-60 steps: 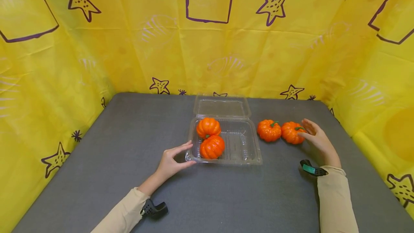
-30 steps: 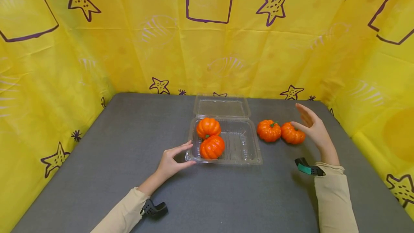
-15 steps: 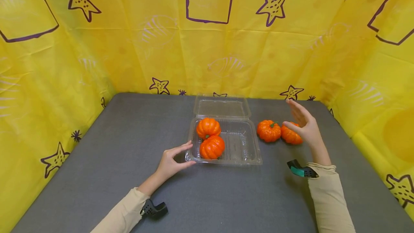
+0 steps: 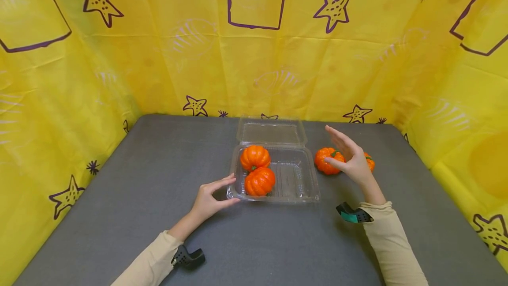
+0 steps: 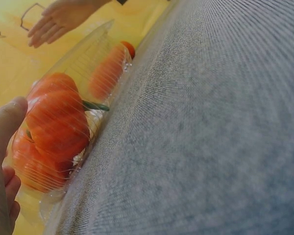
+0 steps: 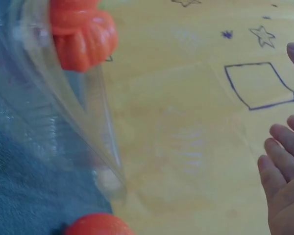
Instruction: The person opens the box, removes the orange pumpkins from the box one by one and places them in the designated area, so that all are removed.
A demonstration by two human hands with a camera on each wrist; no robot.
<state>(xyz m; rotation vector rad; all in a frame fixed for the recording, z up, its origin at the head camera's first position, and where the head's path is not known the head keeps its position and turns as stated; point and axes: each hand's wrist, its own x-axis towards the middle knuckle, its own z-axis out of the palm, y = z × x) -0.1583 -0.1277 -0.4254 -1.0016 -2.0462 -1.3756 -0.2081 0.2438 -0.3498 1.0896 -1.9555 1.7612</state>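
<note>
A clear plastic clamshell container [image 4: 295, 195] lies with its lid [image 4: 274, 131] folded back. Two orange toy pumpkins, a rear one [image 4: 255, 157] and a front one [image 4: 259, 182], sit in its left half. My left hand [image 4: 208, 198] grips the container's front left corner between thumb and fingers; the left wrist view shows the thumb [image 5: 10, 117] beside its wall. My right hand [image 4: 353, 160], fingers extended and holding nothing, hovers over another pair of pumpkins right of the container. Of these, the left pumpkin [image 4: 326, 161] is partly covered, the right pumpkin [image 4: 370, 162] mostly hidden.
Everything stands on a grey cloth-covered table [image 4: 158, 162]. A yellow curtain [image 4: 151, 56] printed with stars and fish hangs behind it and at both sides. Each wrist carries a black camera mount, one on the left [image 4: 189, 257] and one on the right [image 4: 351, 214].
My right hand has left the right-hand pumpkin empty, risen and moved left across the pair. The left hand, the container and all the pumpkins have stayed in place.
</note>
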